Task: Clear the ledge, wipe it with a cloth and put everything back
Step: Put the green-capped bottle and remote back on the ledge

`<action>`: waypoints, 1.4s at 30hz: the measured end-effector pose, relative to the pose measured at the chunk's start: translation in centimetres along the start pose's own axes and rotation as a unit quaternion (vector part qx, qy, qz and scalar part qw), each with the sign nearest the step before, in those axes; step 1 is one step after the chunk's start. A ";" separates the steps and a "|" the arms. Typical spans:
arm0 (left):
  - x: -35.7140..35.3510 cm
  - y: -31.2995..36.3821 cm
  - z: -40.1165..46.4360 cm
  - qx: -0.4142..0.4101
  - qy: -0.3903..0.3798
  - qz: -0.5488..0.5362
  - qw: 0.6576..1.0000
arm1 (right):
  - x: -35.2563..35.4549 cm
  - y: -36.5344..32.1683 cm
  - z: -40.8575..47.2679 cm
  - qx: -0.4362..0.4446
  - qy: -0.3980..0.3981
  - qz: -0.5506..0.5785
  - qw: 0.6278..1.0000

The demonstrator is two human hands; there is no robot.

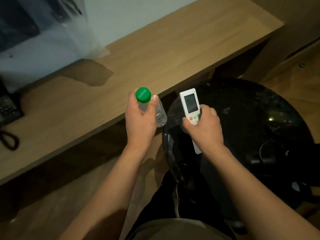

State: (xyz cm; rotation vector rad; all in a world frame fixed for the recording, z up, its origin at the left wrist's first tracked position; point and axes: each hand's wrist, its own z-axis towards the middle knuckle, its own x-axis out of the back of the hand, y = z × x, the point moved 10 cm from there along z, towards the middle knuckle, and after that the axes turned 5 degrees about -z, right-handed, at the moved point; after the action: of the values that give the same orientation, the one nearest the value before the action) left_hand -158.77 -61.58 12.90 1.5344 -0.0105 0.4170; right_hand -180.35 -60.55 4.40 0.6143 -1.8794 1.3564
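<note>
We grip the bottle [158,110] in our left hand [140,118], nearer the ledge [155,54] than the right hand [207,125] clasping the remote [189,103].

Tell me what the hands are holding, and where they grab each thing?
The left hand grips a clear bottle around its upper body, just under the green cap. The right hand holds a white remote around its lower half, fingers curled round it.

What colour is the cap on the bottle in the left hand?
Green. The cap on the clear bottle shows plainly in the head view.
</note>
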 end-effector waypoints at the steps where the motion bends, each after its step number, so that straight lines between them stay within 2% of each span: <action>1: 1.7 -0.4 -0.7 0.007 0.022 0.002 1.000 | -0.8 -1.2 -0.4 0.019 -0.012 -0.001 1.000; 8: 14.7 -3.3 -5.5 0.060 0.184 0.020 0.981 | -7.8 -10.4 -5.4 0.141 -0.089 -0.012 0.986; 15: 30.1 -4.9 -13.2 0.078 0.359 0.032 0.929 | -16.9 -22.3 -14.6 0.278 -0.188 -0.039 0.941; 20: 41.2 -6.8 -22.1 0.111 0.470 -0.006 0.875 | -23.1 -30.8 -26.1 0.386 -0.254 -0.049 0.886; 24: 49.1 -6.8 -30.3 0.117 0.558 0.027 0.821 | -27.2 -35.7 -36.2 0.453 -0.306 -0.052 0.836; 31: 57.6 -7.2 -44.4 0.134 0.681 0.052 0.718 | -32.3 -40.5 -52.5 0.569 -0.373 -0.053 0.731; 37: 62.3 -9.2 -52.4 0.177 0.744 0.066 0.641 | -36.6 -42.3 -62.9 0.627 -0.414 -0.059 0.658; 42: 68.3 -11.4 -55.7 0.198 0.767 0.075 0.605 | -41.7 -45.8 -69.5 0.656 -0.432 -0.063 0.616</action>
State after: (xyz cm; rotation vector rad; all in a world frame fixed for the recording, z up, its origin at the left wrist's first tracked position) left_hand -106.19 9.99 17.20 1.1055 1.3962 1.8678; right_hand -101.54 -11.56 11.61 2.4118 -0.9014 2.4792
